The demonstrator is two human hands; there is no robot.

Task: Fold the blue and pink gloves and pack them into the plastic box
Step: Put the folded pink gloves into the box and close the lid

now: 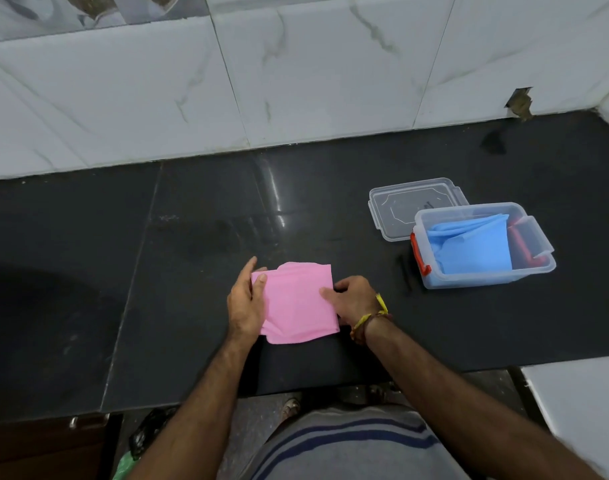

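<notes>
My left hand lies along the left edge of the folded pink glove, thumb on top and fingers curled at the rim, pinching that edge lightly. The glove sits flat on the dark bench, close to its near edge and roughly in the middle of my view. It is folded into a rough rectangle, a little longer from the wall side to my side than across, tilted slightly so its far corners lean right. I cannot tell which end holds the fingers. My right hand holds the right edge, thumb pressed on top of the fold, the other fingers tucked out of sight.

The stuff looks thin, soft and limp, very light, and likely a bit slick, so I judge the folds will spring open if I let go. Gripping both short sides at once, thumbs on top, should keep it together.

Well apart to the right stands the clear plastic box, open, with the folded blue glove already inside. Its lid lies just behind it, touching.
</notes>
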